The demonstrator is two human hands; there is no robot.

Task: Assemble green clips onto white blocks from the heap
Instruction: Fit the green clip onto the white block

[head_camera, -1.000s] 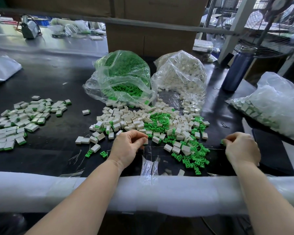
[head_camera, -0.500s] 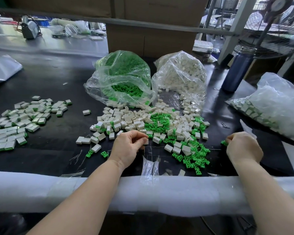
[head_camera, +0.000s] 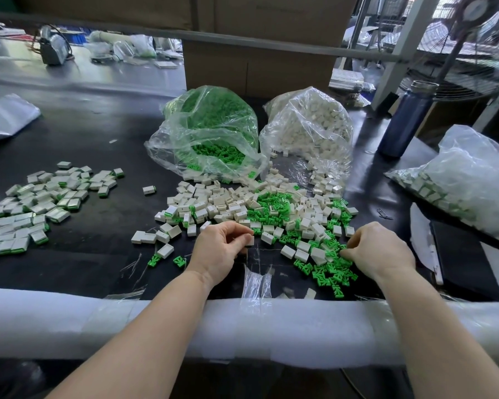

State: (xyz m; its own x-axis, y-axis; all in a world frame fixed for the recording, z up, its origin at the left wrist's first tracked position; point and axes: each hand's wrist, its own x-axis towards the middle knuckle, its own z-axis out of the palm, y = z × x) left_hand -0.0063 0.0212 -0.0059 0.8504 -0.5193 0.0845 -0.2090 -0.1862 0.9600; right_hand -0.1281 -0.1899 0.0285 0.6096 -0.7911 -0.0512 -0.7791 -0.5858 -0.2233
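My left hand [head_camera: 224, 249] pinches a white block [head_camera: 249, 241] at frame centre; my right hand [head_camera: 378, 249], fingers curled, picks among green clips [head_camera: 333, 267] lower right. I should align clip before pressing.

Hidden and cut-off parts

The left hand [head_camera: 218, 249] covers most of a white block [head_camera: 250, 240]; whether the right hand [head_camera: 379, 249] pinches a clip among the green clips [head_camera: 333, 266] cannot be told. The bag [head_camera: 470, 180] at the table's [head_camera: 78, 133] right edge is cut off.
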